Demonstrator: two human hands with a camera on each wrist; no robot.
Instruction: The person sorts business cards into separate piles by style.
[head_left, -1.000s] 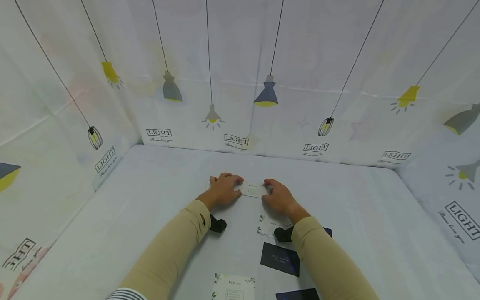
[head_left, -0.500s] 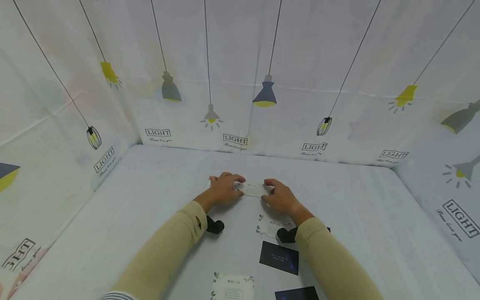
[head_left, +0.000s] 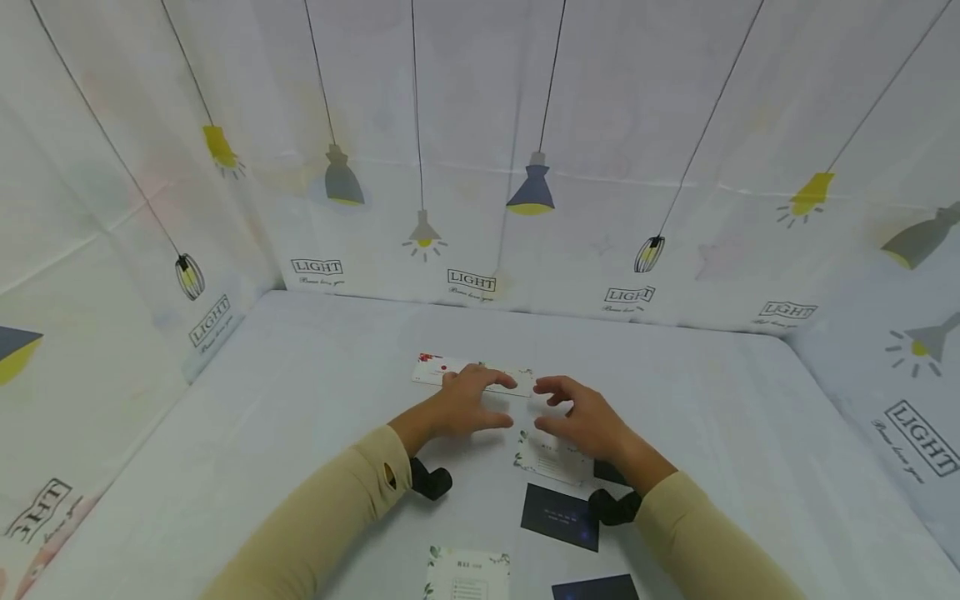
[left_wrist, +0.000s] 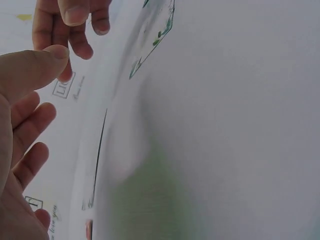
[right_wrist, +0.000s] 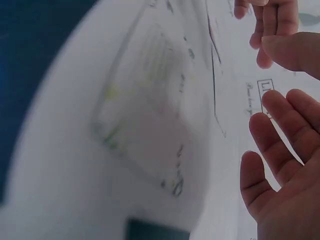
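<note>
At the far middle of the table (head_left: pixel 300 400), two light cards sit end to end in a row: the red-flower card (head_left: pixel 432 367) on the left, the green-leaf card (head_left: pixel 516 379) touching its right end. Your left hand (head_left: pixel 465 402) hangs over the join, fingers loose and spread, holding nothing; fingertips may brush the card edge, can't tell. Your right hand (head_left: pixel 583 417) hovers just right of the row, fingers relaxed, also empty.

Judging by the layout, the row has two cards placed. Not lined up yet: a white leaf-print card (head_left: pixel 547 454) under your right hand, a dark card (head_left: pixel 561 517) beside your right wrist, another white card (head_left: pixel 467 573) and a second dark card (head_left: pixel 596 587) at the near edge. So roughly a third done, by my read. Wrist views are blurred; they only confirm open fingers.
</note>
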